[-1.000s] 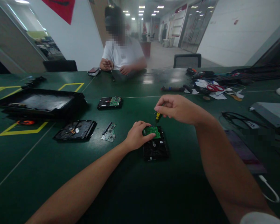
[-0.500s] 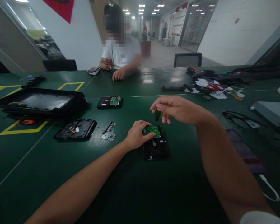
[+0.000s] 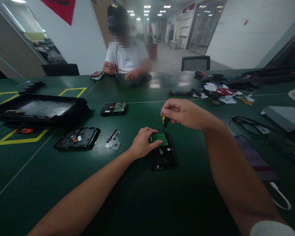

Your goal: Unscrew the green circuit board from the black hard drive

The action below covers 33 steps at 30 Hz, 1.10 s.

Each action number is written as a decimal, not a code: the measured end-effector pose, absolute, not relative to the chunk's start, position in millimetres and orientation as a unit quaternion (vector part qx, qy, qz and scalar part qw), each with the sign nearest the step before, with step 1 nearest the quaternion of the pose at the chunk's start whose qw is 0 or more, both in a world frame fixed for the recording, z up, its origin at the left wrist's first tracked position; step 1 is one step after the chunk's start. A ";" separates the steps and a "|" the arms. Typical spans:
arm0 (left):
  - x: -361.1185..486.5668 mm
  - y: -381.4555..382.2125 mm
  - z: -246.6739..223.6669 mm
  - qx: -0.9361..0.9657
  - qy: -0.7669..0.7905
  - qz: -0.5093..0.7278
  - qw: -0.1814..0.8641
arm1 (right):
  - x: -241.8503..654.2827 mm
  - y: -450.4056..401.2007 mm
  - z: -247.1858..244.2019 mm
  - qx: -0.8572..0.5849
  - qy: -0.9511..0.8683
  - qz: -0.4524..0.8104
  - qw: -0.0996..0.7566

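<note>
A black hard drive lies on the green table in front of me, its green circuit board facing up. My left hand grips the drive's left side, with the thumb over the board and the fingers at the far edge. Above the far end of the drive, my right hand is closed on a small screwdriver with a dark and yellow handle. The screwdriver's tip points down at the board's far right edge; whether it sits in a screw is too small to tell.
To the left lie a loose circuit board, an opened drive casing, another hard drive and a black tray. At right are a phone with a white cable and a grey metal box. A co-worker sits opposite.
The fingers of my right hand have curled in around the screwdriver, whose handle shows more now. My left hand stays on the drive. The co-worker's hand has shifted right.
</note>
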State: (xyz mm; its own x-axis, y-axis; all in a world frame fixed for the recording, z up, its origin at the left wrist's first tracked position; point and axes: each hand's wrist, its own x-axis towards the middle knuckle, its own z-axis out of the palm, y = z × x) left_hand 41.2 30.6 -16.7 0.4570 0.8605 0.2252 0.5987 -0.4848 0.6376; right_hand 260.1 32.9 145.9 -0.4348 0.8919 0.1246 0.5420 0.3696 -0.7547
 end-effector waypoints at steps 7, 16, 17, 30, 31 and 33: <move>40.5 31.4 -17.4 0.819 0.447 0.264 0.244 | 264.8 34.1 148.9 -0.429 -0.793 0.355 0.246; 40.4 31.0 -17.6 0.819 0.443 0.272 0.243 | 264.2 34.2 147.5 -0.415 -0.756 0.445 0.240; 40.5 30.8 -17.5 0.819 0.443 0.273 0.242 | 264.0 34.1 148.0 -0.422 -0.759 0.434 0.241; 40.2 31.1 -17.2 0.821 0.442 0.269 0.241 | 257.9 30.5 150.5 -0.463 -0.771 0.364 0.244; 40.2 31.2 -17.5 0.821 0.442 0.269 0.241 | 257.5 30.4 150.3 -0.454 -0.771 0.377 0.241; 40.0 31.3 -17.7 0.821 0.442 0.269 0.241 | 257.2 30.8 149.5 -0.435 -0.770 0.401 0.240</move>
State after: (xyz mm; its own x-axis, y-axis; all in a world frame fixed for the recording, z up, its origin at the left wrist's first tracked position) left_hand 40.0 31.3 -17.7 0.4639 0.8559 0.2284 0.5967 -0.4925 0.6335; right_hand 257.2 30.8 149.5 -0.5060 0.8623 0.0216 0.4771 0.3006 -0.8258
